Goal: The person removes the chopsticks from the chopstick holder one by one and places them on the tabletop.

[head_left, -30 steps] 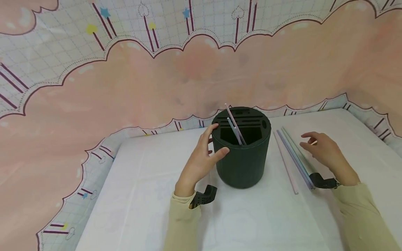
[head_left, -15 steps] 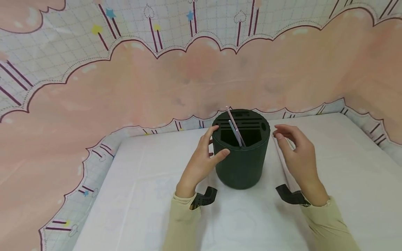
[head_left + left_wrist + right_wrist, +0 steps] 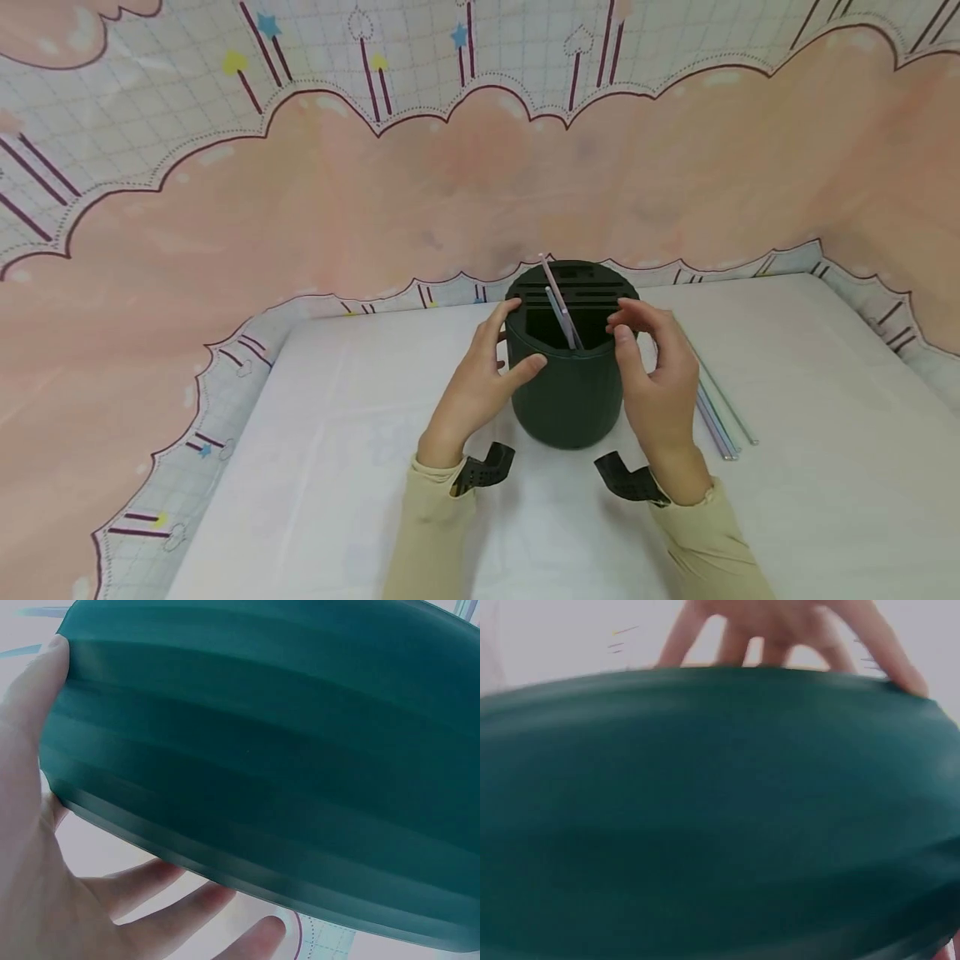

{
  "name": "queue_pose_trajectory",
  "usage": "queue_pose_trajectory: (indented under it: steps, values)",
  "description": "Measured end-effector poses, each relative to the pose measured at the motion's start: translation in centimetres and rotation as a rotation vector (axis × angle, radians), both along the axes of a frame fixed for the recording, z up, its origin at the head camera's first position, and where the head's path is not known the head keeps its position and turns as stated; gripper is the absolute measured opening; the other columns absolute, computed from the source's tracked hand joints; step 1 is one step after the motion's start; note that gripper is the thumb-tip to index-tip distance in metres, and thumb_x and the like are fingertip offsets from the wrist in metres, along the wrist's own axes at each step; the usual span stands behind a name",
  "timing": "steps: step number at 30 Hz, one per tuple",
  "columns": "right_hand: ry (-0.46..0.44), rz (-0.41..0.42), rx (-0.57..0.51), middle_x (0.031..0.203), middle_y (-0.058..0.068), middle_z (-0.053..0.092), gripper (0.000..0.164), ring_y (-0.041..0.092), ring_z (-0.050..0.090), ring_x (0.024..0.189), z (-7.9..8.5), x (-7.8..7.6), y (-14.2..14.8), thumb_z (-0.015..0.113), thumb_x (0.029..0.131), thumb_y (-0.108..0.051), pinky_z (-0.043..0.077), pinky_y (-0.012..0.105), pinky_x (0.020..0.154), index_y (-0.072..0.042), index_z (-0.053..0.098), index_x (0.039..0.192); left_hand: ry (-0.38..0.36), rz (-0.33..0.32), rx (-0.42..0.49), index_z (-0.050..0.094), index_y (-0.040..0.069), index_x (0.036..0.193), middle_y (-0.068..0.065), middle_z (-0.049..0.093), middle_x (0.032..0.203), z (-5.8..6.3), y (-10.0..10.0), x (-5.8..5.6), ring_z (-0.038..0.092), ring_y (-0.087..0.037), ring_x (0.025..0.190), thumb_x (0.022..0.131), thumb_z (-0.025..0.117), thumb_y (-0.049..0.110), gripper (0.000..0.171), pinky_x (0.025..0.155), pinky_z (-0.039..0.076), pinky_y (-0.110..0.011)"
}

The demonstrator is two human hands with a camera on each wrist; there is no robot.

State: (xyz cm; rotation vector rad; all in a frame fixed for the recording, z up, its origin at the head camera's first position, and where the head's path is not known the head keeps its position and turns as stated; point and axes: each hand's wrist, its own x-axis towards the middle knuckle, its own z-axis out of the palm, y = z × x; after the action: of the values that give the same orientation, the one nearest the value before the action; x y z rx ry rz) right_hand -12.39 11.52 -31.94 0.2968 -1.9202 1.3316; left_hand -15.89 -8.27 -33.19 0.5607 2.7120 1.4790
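A dark green round knife block, slotted on top, stands upright on the table. My left hand grips its left side, thumb on the front below the rim and fingers round the side; the block's wall fills the left wrist view. Two thin pastel sticks, like chopsticks, lean in its large opening. My right hand is at the right of the rim, loosely bent, fingertips overlapping the top edge. No stick shows between its fingers. In the right wrist view, the left hand shows beyond the block.
Right of my right hand lie purple sticks and a green stick on the white-covered table. A cloth with printed candles and a peach colour hangs behind and beside the table.
My right hand has moved left from over the loose sticks to the right rim of the knife block, now covering where a pink stick lay. My left hand has stayed on the block.
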Motion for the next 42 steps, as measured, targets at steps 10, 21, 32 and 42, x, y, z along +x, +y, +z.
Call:
queue_pose_trajectory:
  steps: [10,21,32,42]
  values:
    - [0.083,0.071,0.218,0.087,0.002,0.059,0.024,0.018,0.052,0.088,-0.3,-0.2,-1.1,0.057,0.087,-0.021,0.023,0.043,0.102,-0.007,0.062,0.106,-0.030,0.004,0.000,0.012,0.053,0.134,0.011,0.020,0.142,-0.3,-0.5,0.1,0.033,-0.015,0.124,0.078,0.053,0.060,0.070,0.092,0.039,-0.041]
    - [0.089,-0.045,0.337,0.075,0.003,0.053,0.018,0.022,0.043,0.079,-0.3,-0.9,-1.7,0.065,0.081,-0.018,0.021,0.046,0.101,-0.005,0.064,0.093,-0.007,-0.001,-0.010,0.011,0.052,0.135,0.009,0.021,0.141,-0.2,0.0,-0.2,0.033,-0.015,0.123,0.077,0.052,0.062,0.071,0.091,0.040,-0.042]
    - [0.107,-0.066,0.370,0.081,0.007,0.065,0.012,0.024,0.053,0.082,0.2,-0.9,-0.8,0.062,0.083,-0.013,0.028,0.044,0.099,-0.003,0.068,0.087,0.004,0.010,0.019,0.013,0.052,0.135,0.012,0.021,0.140,-0.5,0.4,-0.1,0.035,-0.014,0.122,0.078,0.053,0.060,0.070,0.088,0.042,-0.042]
    - [0.045,-0.050,0.406,0.088,0.006,0.066,0.014,0.024,0.056,0.090,1.3,-1.1,-0.2,0.055,0.089,-0.011,0.036,0.038,0.091,-0.003,0.065,0.092,0.001,0.010,0.009,0.014,0.052,0.134,0.010,0.023,0.140,-0.3,0.2,-0.2,0.036,-0.017,0.122,0.078,0.053,0.060,0.069,0.087,0.043,-0.042]
